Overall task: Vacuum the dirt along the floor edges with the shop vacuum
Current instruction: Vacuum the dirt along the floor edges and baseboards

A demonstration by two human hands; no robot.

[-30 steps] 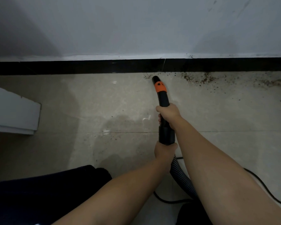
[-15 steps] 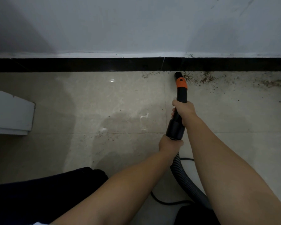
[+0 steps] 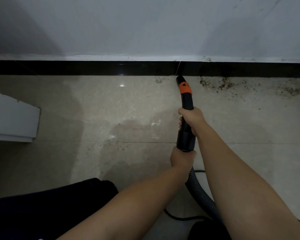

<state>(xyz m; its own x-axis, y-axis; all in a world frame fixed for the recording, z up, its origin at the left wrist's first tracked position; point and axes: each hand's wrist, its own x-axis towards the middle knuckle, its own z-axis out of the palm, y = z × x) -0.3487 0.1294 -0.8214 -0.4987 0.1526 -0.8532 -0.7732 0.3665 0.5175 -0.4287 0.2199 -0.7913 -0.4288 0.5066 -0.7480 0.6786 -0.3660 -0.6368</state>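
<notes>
The black vacuum wand [image 3: 186, 103] with an orange collar [image 3: 185, 88] points at the foot of the black skirting [image 3: 93, 68], its tip touching the floor edge. My right hand [image 3: 191, 118] grips the wand's middle. My left hand [image 3: 181, 158] grips its rear end, where the grey ribbed hose [image 3: 200, 193] joins. Brown dirt [image 3: 216, 84] lies along the skirting to the right of the tip, with a small patch [image 3: 158, 80] just left of it.
A white board [image 3: 12, 116] lies on the beige tiled floor [image 3: 111, 110] at the left. A black cable [image 3: 182, 217] runs across the floor near my legs. More scattered dirt [image 3: 294, 91] spreads at the far right. A grey wall [image 3: 145, 26] rises above the skirting.
The wand tip swung right along the skirting from the left dirt patch, then came back slightly left. Both hands kept their grip.
</notes>
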